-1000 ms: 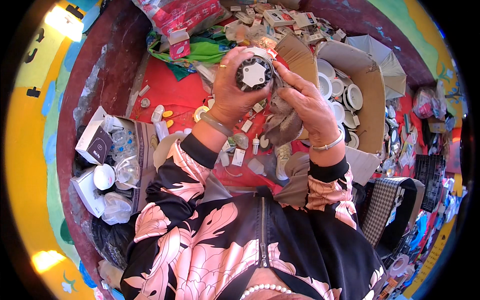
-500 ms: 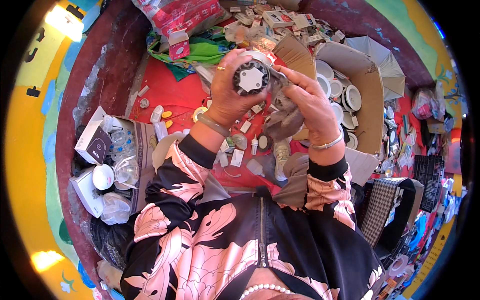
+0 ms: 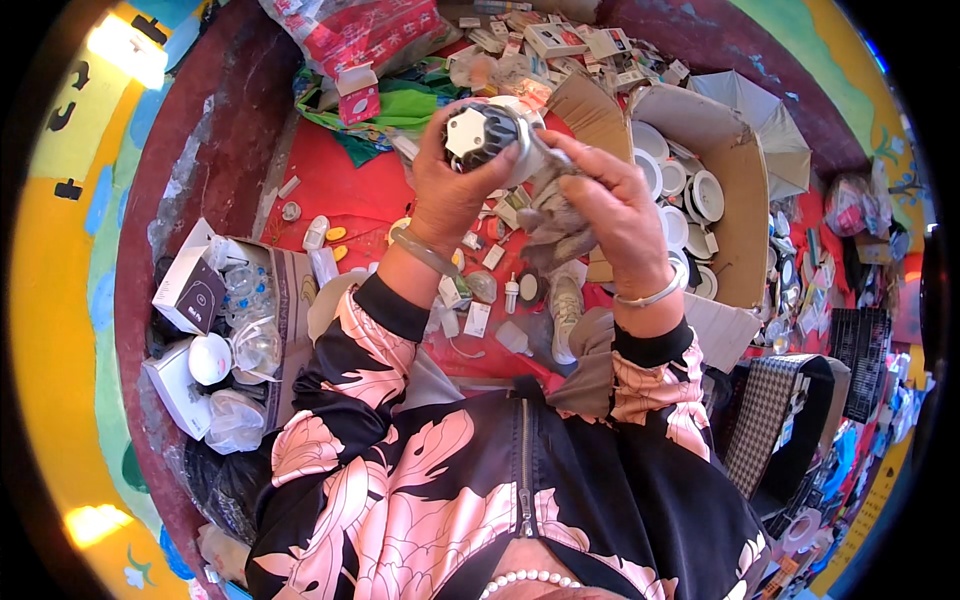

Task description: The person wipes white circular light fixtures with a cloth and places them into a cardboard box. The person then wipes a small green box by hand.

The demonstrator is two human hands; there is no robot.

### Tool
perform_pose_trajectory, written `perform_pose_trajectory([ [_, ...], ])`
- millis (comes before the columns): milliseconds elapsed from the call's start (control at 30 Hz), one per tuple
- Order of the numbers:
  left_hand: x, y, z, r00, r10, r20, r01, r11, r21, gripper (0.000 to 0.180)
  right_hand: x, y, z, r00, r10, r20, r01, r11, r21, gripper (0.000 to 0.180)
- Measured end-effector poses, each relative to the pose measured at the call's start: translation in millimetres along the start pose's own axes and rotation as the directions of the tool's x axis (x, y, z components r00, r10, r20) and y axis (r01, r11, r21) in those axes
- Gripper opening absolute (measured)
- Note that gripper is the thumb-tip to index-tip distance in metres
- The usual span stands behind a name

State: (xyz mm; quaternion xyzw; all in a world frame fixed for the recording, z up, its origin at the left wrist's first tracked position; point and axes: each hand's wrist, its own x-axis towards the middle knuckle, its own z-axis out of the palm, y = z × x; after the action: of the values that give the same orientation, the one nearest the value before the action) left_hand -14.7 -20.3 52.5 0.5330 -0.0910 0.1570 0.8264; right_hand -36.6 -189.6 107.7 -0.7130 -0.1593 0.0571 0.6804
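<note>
My left hand (image 3: 448, 200) is wrapped round a downlight (image 3: 482, 137) with a black finned body, a pale back plate and a white rim. The lamp is tilted, its back plate turned to the left. A crumpled grey cloth (image 3: 556, 218) is pinched in my right hand (image 3: 622, 205), pressed against the rim's right side and hanging below the fingers. The lamp's front face is hidden from this side. Just right of my hands stands an open cardboard box (image 3: 735, 150) holding several round white lamps (image 3: 706, 196).
Small boxes, bulbs and lamp parts lie scattered on a red sheet (image 3: 350, 190) below my hands. To the left, a carton (image 3: 292, 290) holds clear plastic pieces. A houndstooth box (image 3: 765, 410) stands at right. Small packages (image 3: 555, 40) are heaped at the far side.
The downlight has turned in my left hand, its back plate swinging to the left and more of the rim showing. My right hand and the cloth have shifted slightly left.
</note>
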Motion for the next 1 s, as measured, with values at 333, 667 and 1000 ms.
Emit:
perform_pose_trajectory([
  [333,1.6,-8.3,-1.1,0.861,0.46,0.216,-0.503,0.713,0.488,0.063,1.7,11.0,18.9,0.951,-0.306,-0.055,0.206,0.753,-0.624,0.044],
  [667,-2.8,-14.9,1.7,0.992,0.124,-0.017,-0.118,0.972,0.201,0.053,2.9,20.3,21.6,0.942,-0.333,-0.043,0.215,0.698,-0.683,0.037],
  [1000,16.5,-12.9,-14.3,0.976,-0.148,-0.157,0.128,0.983,-0.131,0.044,-6.8,48.8,67.9,0.98,-0.096,0.176,0.191,0.714,-0.674,0.026],
])
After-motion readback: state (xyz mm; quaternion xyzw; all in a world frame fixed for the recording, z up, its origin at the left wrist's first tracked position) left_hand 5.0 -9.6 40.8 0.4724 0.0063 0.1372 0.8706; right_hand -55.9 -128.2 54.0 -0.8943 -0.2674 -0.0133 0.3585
